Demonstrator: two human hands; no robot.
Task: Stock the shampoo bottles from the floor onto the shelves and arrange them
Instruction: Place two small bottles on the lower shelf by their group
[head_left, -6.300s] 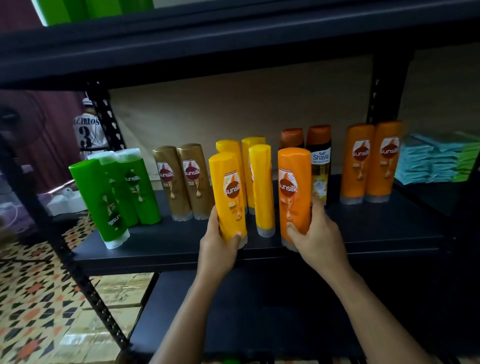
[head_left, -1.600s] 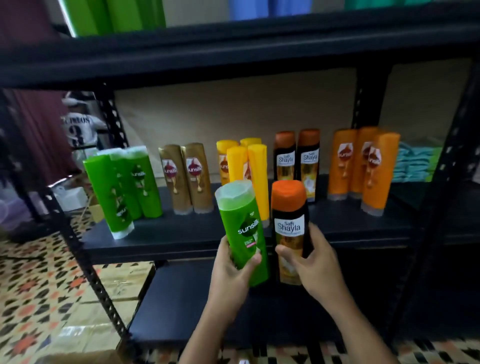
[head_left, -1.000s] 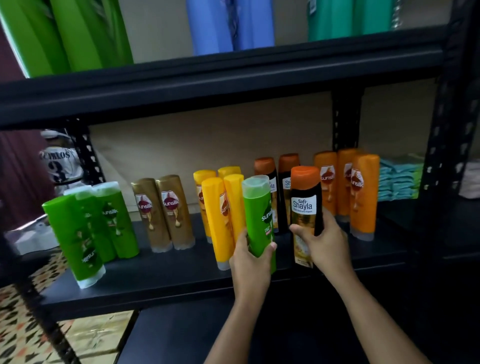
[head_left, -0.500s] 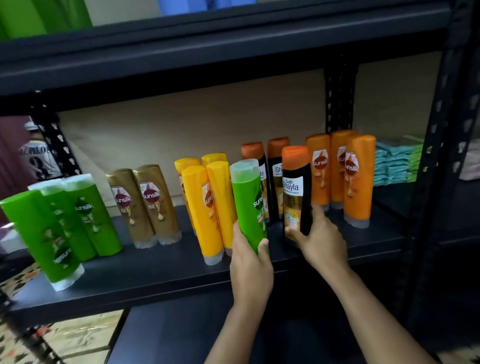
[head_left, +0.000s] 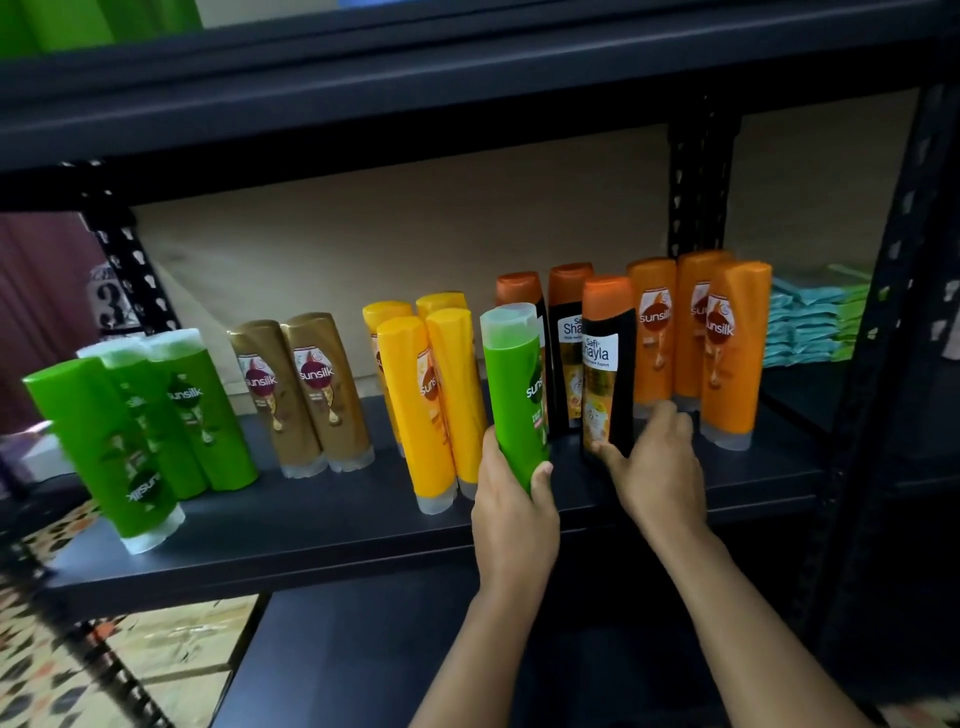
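Green bottle (head_left: 517, 395) gripped in my left hand (head_left: 514, 512); right hand (head_left: 657, 467) pinching black Shayla bottle (head_left: 605, 374) just right of it.

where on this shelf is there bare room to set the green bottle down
Bare shelf along the front edge, between the tilted green bottles and yellow bottles. Also right of the orange bottles. Crowded from the yellow ones through the black Shayla bottle.

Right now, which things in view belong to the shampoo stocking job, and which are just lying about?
Job:
left hand gripping green Sunsilk bottle
right hand setting down black Safi Shayla bottle
green, brown, yellow, orange Sunsilk groups
middle shelf

Lying about:
stacked teal packets
cardboard cartons below
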